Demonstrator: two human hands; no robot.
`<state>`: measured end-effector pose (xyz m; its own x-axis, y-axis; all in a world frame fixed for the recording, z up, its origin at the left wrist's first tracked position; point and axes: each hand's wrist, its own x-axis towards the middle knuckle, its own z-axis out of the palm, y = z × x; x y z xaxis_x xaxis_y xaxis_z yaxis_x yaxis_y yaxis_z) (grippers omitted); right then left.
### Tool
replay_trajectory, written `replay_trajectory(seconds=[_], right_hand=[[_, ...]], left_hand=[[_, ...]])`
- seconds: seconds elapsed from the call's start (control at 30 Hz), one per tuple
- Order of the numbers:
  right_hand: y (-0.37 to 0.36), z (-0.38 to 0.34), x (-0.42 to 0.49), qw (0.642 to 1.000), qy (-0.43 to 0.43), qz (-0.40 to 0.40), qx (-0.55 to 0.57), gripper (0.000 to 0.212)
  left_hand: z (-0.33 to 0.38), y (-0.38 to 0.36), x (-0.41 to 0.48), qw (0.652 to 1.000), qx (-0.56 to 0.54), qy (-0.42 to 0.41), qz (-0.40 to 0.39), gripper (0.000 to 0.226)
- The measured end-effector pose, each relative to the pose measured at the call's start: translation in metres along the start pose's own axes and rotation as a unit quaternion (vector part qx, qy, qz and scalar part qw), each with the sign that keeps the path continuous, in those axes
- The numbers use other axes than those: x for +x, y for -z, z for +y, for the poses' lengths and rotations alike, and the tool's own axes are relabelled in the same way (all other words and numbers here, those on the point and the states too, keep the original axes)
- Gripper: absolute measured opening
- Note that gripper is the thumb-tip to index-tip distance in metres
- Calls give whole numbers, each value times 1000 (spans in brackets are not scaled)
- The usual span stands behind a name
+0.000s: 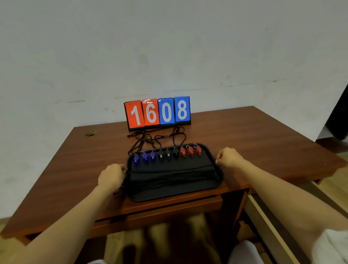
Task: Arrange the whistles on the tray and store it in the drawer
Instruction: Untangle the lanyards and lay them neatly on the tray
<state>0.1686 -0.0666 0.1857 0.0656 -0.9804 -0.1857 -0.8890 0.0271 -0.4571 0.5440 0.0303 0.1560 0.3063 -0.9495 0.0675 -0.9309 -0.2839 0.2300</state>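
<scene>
The tray [172, 194] lies between left grip [111, 177] and right grip [229, 157]. Both clamp cords [171, 175] at its rims — whistles [168, 155] atop it.

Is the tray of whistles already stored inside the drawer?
No, the tray rests on top of the desk, with the whistles lined up along its far edge.

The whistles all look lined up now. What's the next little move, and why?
Probably lift the tray level off the desk. The left hand and right hand grip its two ends, the whistles sit in one row, and some cords trail behind it, so go slowly.
</scene>
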Motion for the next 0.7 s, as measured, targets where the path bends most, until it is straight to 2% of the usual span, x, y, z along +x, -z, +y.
replay_trajectory(seconds=[0.2, 0.37, 0.7], right_hand=[[-16, 7, -7, 1000, -3, 2, -17, 13], [-19, 11, -7, 999, 7, 14, -42, 17], [-23, 18, -8, 997, 20, 38, -64, 17]], left_hand=[[-6, -11, -11, 1000, 13, -5, 1, 35], [-5, -16, -16, 1000, 19, -18, 18, 11], [-6, -24, -22, 993, 92, -50, 48, 25]])
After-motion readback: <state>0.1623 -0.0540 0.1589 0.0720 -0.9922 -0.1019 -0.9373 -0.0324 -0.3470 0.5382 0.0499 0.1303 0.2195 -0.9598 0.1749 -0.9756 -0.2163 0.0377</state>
